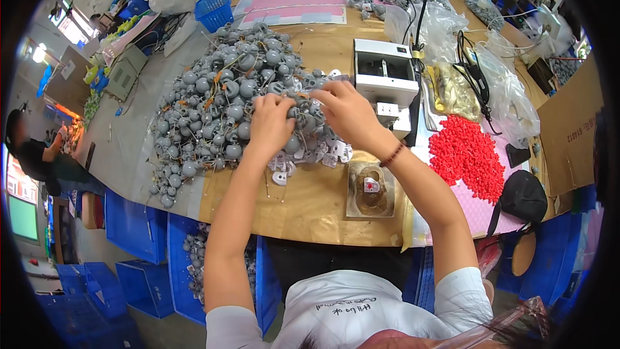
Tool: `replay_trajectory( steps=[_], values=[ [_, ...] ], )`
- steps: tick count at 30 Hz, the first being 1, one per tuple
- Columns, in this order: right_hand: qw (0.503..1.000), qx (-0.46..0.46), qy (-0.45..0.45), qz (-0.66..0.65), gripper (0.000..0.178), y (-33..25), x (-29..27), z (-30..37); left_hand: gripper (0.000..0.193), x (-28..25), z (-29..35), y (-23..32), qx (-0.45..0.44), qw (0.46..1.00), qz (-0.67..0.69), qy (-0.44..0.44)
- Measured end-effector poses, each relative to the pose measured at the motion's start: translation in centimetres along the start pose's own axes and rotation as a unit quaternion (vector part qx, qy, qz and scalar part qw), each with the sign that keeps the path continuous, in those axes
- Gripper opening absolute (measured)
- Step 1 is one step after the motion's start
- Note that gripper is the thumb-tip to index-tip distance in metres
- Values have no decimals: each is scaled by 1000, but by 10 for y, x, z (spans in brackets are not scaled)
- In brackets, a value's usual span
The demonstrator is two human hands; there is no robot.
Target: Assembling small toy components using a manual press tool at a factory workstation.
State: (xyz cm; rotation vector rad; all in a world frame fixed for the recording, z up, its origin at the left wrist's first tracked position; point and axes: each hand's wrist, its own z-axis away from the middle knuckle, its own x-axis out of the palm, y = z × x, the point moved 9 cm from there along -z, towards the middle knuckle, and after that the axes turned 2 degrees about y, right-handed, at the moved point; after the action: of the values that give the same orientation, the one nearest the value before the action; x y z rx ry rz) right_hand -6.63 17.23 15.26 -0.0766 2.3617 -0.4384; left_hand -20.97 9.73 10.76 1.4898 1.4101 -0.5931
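A big heap of grey ball-shaped plastic parts [223, 87] with thin wires covers the middle of the table. At its right side my left hand [271, 123] is closed, fingers curled round a grey round part. Close by on the right, my right hand [349, 108] has its thumb and fingers bent together towards the left hand; what they hold, if anything, is too small to make out. Below both hands lie several small white plastic pieces [332, 152]. A brown fixture [369, 201] on a square base, near the front edge, bears a white piece with a red centre.
A white machine [385, 71] stands right of my right hand. Further right are a red pile of small parts [468, 155], a black cap [523, 197] and clear plastic bags [504, 97]. A blue basket [214, 10] sits behind the heap. Another person [45, 155] is at far left.
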Motion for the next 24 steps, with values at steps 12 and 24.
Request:
replay_trajectory(
  steps=[12, 24],
  values=[
    [998, 8, 21, 63, 13, 25, 19, -9, 31, -33, 15, 47, 14, 980, 201, -9],
    [989, 84, -121, -10, 21, 23, 15, -15, 15, 0, 53, 54, -37, 975, 216, 26]
  ],
)
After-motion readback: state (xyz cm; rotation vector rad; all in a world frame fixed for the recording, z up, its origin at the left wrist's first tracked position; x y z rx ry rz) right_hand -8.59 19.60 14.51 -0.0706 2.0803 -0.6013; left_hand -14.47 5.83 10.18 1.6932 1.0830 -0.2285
